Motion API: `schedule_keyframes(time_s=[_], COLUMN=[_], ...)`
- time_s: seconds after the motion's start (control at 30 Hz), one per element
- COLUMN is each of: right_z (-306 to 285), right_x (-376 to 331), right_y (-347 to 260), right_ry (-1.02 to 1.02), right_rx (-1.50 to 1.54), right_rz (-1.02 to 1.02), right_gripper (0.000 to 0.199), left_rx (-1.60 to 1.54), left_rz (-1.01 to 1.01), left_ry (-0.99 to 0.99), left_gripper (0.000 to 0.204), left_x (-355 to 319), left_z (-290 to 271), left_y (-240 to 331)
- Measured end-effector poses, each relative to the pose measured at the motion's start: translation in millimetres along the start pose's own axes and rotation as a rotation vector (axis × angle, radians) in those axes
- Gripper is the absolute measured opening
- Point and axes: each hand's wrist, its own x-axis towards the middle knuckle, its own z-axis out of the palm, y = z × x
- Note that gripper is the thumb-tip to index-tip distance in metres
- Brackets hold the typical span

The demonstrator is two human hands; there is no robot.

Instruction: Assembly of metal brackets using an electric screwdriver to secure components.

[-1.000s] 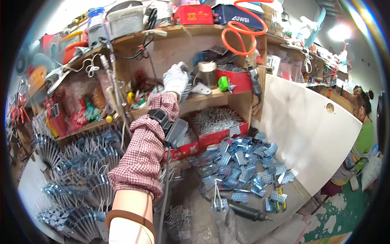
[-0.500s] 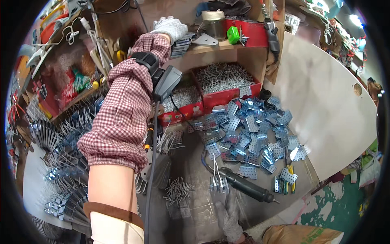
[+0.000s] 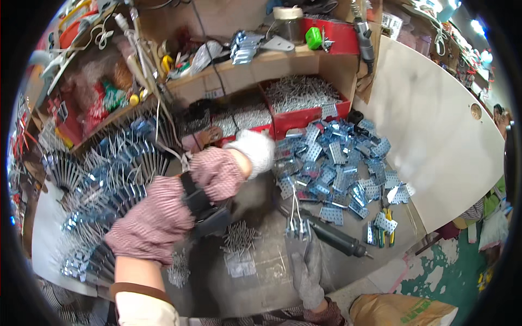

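Observation:
My left hand (image 3: 253, 151), in a white glove, hovers over the workbench in front of the red bins. It is smeared by motion, so its fingers and anything in them cannot be made out. Low in the middle, my right hand (image 3: 309, 277) wears a grey glove. Its fingers are closed on a flat metal plate (image 3: 296, 245) with a small bracket and two white wires at its far end. Just right of this hand lies a black power screwdriver (image 3: 337, 239). A heap of bluish perforated metal brackets (image 3: 331, 168) spreads beyond it.
Red bins hold rivet-like metal pins (image 3: 302, 98). A small pile of pins (image 3: 239, 238) lies left of my right hand. Wired plates (image 3: 109, 185) are stacked at left. A shelf carries metal plates (image 3: 246, 46) and a jar (image 3: 288, 24). A white panel (image 3: 429, 130) borders the right.
My left hand has come down from the shelf's stacked plates toward the bench, to the right and nearer. My right hand keeps its hold, moved slightly upward in view.

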Motion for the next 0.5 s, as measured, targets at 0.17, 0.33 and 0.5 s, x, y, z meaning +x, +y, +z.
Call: schedule_keyframes(time_s=[0.17, 0.33, 0.5], right_z=[10.5, -2.3, 3.2], right_x=[0.3, -4.0, -8.7], right_y=[3.1, 19.1, 50.9], right_ry=[-0.023, 0.080, 0.085], right_rx=[-0.045, 0.037, -0.028], right_rz=[0.017, 0.002, 0.027], right_gripper=[0.070, 0.069, 0.073], left_rx=[0.005, -0.195, -0.489], left_rz=[-0.448, -0.032, 0.290], left_ry=[-0.047, 0.307, 0.339], left_gripper=[0.028, 0.021, 0.023], left_x=[53.4, -31.9, -232.9], left_z=[165.6, 73.6, 50.6], left_y=[-9.1, 32.9, 45.4])
